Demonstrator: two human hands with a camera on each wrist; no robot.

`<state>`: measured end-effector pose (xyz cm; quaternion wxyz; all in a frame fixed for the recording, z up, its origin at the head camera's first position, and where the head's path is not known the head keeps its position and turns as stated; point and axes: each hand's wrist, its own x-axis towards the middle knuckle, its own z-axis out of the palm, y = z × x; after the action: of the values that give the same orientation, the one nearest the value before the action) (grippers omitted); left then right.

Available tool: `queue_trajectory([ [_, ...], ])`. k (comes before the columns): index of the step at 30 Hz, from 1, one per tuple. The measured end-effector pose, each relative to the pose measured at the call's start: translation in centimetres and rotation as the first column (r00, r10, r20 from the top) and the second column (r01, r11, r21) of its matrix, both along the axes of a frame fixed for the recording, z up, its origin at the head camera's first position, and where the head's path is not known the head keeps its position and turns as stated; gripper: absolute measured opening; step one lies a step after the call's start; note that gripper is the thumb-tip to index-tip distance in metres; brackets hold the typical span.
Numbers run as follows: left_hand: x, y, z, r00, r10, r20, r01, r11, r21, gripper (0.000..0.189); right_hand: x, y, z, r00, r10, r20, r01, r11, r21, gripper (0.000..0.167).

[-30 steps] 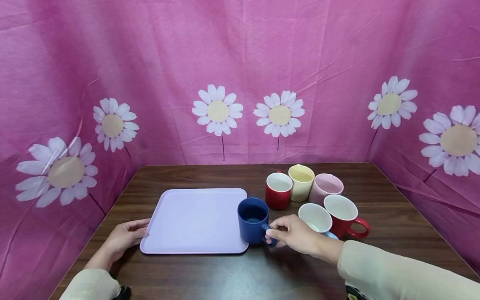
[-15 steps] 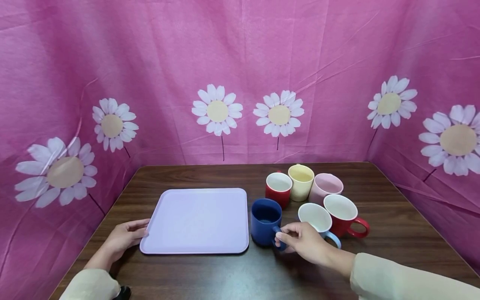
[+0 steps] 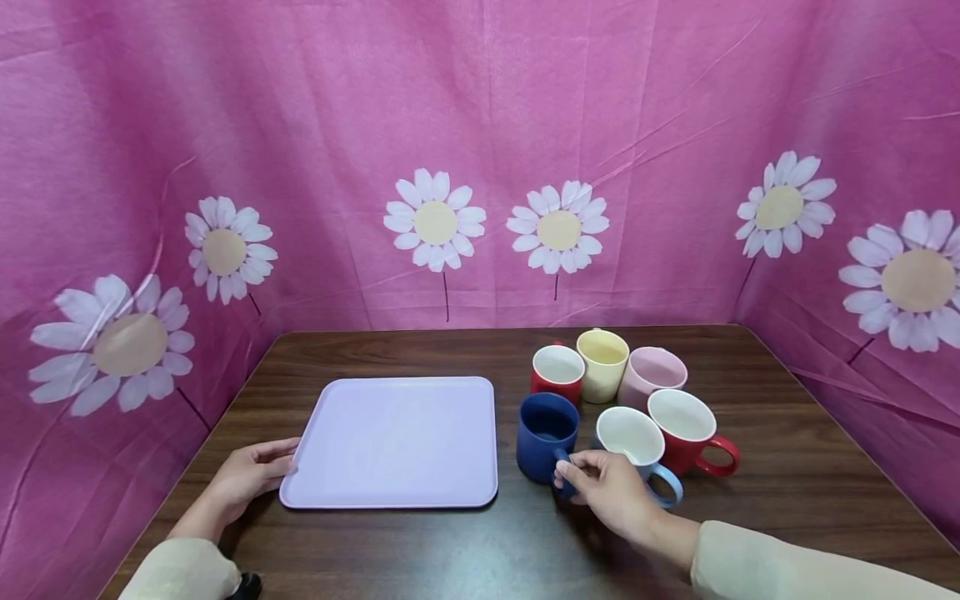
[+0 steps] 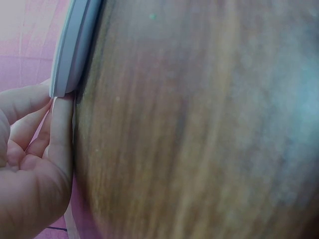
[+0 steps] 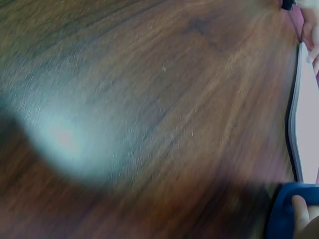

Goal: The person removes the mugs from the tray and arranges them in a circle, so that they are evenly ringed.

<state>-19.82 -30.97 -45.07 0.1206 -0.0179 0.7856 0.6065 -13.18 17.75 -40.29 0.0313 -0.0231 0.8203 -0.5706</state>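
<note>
My right hand (image 3: pixel 618 492) pinches the handle of a dark blue mug (image 3: pixel 542 446), which stands upright just right of a pale lilac tray (image 3: pixel 397 446). Whether its base touches the table cannot be told. The right wrist view shows a finger (image 5: pixel 300 211) over the blue mug (image 5: pixel 284 214). At the tray's left edge, my left hand (image 3: pixel 243 479) holds the rim. In the left wrist view that rim (image 4: pixel 75 50) sits between the fingers of the left hand (image 4: pixel 37 164). Beside the right hand is a light blue mug (image 3: pixel 630 433) with a white inside, its front partly hidden.
Behind the blue mug stand a red mug (image 3: pixel 555 379), a yellow mug (image 3: pixel 602 367) and a pink mug (image 3: pixel 652 377). Another red mug (image 3: pixel 682 429) is at the right, handle outward. A pink flowered cloth (image 3: pixel 480 125) hangs around the dark wooden table (image 3: pixel 420 550).
The right hand has carried the blue mug from over the tray's right edge to the right, off the tray and towards the other mugs. Left hand and tray have not moved.
</note>
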Motion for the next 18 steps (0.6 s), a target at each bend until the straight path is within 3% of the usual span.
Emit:
queue_trajectory([
  [9, 0.0, 0.0, 0.0, 1.000, 0.000, -0.001, 0.000, 1.000, -0.001, 0.055, 0.1, -1.2, -0.2, 0.982, -0.190, 0.009, 0.190, 0.982, -0.003, 0.012],
  [18, 0.0, 0.0, 0.1, 1.000, 0.002, 0.007, -0.002, 1.000, 0.001, 0.055, 0.0, -1.6, -0.5, 0.968, -0.250, 0.019, 0.250, 0.968, 0.024, 0.016],
])
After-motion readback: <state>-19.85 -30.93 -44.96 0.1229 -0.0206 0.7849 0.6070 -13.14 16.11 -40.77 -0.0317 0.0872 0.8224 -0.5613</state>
